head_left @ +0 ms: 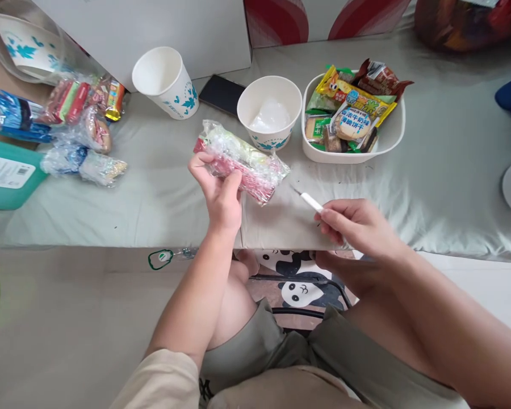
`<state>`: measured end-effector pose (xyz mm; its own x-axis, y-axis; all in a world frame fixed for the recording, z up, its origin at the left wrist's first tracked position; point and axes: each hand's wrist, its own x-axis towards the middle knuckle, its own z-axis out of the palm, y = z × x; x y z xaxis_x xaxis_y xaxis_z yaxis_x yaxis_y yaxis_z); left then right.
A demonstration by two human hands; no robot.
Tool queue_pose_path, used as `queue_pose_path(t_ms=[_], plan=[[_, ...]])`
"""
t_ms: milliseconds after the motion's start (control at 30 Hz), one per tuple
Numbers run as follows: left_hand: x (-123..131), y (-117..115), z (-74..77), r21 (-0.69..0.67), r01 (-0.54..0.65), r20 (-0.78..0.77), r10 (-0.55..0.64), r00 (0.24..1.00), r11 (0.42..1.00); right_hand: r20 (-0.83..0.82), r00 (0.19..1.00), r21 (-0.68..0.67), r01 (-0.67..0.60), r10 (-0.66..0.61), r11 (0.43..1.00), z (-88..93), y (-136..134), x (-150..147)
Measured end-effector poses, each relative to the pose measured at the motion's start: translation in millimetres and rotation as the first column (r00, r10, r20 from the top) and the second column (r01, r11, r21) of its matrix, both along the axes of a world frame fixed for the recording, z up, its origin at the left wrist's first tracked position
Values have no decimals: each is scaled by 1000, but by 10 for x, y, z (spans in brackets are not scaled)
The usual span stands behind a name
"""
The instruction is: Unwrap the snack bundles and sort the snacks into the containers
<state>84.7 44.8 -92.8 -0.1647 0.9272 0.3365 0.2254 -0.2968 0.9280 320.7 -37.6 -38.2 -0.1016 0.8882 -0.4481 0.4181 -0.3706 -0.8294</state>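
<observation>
My left hand (220, 190) is closed around a clear plastic bag of pink and green wrapped sweets (243, 160), lifted just above the grey-green cloth (162, 187). My right hand (357, 224) pinches a small white-handled knife (310, 200), its thin blade pointing at the bag's lower right corner, a short gap apart. A white paper bowl with blue print (269, 112) stands right behind the bag. It holds a bit of clear plastic.
A white dish (394, 136) full of snack packets sits at the right. A paper cup (167, 82) leans by a black phone (221, 94). More bagged snacks (83, 165) and a teal box (8, 176) lie at the left. My knees are below the edge.
</observation>
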Motion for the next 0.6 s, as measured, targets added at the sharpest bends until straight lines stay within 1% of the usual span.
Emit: queue_pose_path(t_ms=[33, 67, 133, 167, 267, 300, 367, 400, 433, 467, 500, 533, 567, 600], plan=[[-7, 6, 2, -51, -10, 10, 10, 1000, 999, 139, 990, 100, 5, -19, 995, -26, 3, 55], [-5, 5, 1, -94, -14, 9, 15, 1000, 995, 285, 957, 212, -2, -60, 977, -61, 6, 110], [17, -16, -4, -129, 1, -15, -3, 1000, 992, 519, 841, 393, -73, -156, 916, -148, 14, 210], [34, -33, -8, -122, 19, -32, -23, 999, 992, 591, 785, 441, -123, -185, 889, -192, 19, 253], [79, -94, -15, -77, 92, -94, -99, 991, 993, 705, 679, 478, -242, -205, 844, -291, 33, 348], [88, -112, -14, -79, 117, -111, -125, 986, 990, 727, 648, 487, -253, -227, 836, -305, 39, 369], [97, -141, -5, -133, 146, -146, -165, 975, 980, 743, 598, 519, -234, -299, 822, -307, 47, 390], [98, -151, 3, -166, 140, -173, -168, 970, 976, 732, 596, 546, -222, -330, 808, -299, 48, 384], [97, -158, 13, -187, 116, -212, -155, 965, 975, 706, 619, 577, -224, -343, 785, -290, 43, 364], [96, -164, 24, -185, 82, -259, -129, 957, 979, 667, 669, 615, -246, -328, 749, -281, 34, 328], [93, -169, 38, -162, 47, -307, -96, 947, 986, 620, 734, 654, -288, -277, 700, -277, 19, 274], [90, -173, 52, -126, 23, -345, -66, 936, 992, 574, 796, 687, -340, -193, 642, -278, 0, 206], [85, -177, 66, -97, 16, -371, -51, 927, 995, 540, 837, 711, -394, -93, 583, -286, -21, 127], [77, -179, 78, -84, 24, -382, -54, 922, 996, 522, 853, 723, -443, 0, 531, -299, -41, 46]])
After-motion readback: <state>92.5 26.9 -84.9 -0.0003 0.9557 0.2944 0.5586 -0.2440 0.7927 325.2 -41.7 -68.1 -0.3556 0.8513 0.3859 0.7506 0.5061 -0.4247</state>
